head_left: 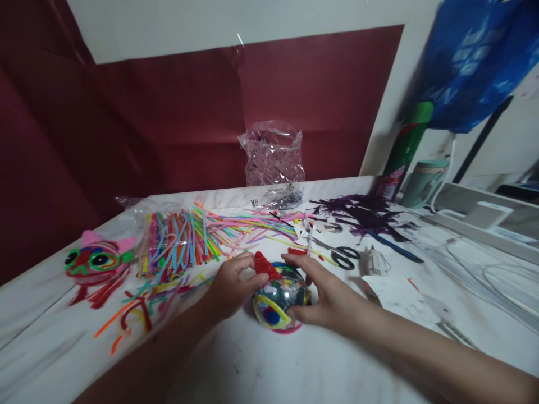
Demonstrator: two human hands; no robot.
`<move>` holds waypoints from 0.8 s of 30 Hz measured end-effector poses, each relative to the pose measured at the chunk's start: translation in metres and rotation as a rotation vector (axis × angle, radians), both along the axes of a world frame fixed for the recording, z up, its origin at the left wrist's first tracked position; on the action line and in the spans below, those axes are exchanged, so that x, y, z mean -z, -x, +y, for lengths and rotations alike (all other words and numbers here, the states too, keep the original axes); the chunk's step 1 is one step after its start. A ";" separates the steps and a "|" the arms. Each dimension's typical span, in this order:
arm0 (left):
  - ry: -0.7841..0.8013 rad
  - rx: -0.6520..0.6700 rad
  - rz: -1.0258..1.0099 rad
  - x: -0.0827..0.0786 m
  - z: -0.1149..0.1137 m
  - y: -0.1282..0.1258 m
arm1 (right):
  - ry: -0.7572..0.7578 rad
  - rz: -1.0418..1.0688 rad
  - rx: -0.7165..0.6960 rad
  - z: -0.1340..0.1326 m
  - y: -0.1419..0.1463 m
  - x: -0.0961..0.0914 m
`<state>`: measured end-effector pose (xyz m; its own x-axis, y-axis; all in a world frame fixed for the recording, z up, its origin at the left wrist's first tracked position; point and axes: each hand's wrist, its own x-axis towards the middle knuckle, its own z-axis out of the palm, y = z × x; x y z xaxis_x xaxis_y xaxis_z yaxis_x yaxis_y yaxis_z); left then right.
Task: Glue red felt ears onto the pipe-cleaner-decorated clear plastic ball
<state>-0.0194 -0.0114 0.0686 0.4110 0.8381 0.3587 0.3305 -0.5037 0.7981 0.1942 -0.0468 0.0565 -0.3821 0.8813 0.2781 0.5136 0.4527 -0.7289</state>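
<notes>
A shiny ball [291, 293], set well in from the left edge of the table [236, 362], is steadied by the right hand [330, 292] while a red ear [266, 266] is pinched by the left hand [236, 281], one outlined eye [270, 315] apparently finished, decorating seemingly incomplete.

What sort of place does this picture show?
Probably an indoor craft workspace, at a table; the colourful craft stems, the black-handled scissors and the shiny decorated piece suggest it.
</notes>
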 end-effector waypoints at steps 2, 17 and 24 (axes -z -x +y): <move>-0.026 -0.014 0.006 0.000 -0.002 -0.002 | -0.048 -0.008 -0.016 -0.001 0.000 -0.001; -0.064 0.018 0.004 0.002 0.000 -0.002 | -0.132 -0.051 -0.060 -0.001 -0.002 -0.001; -0.071 -0.024 0.004 0.004 0.000 -0.003 | -0.091 -0.059 -0.067 0.002 -0.004 -0.001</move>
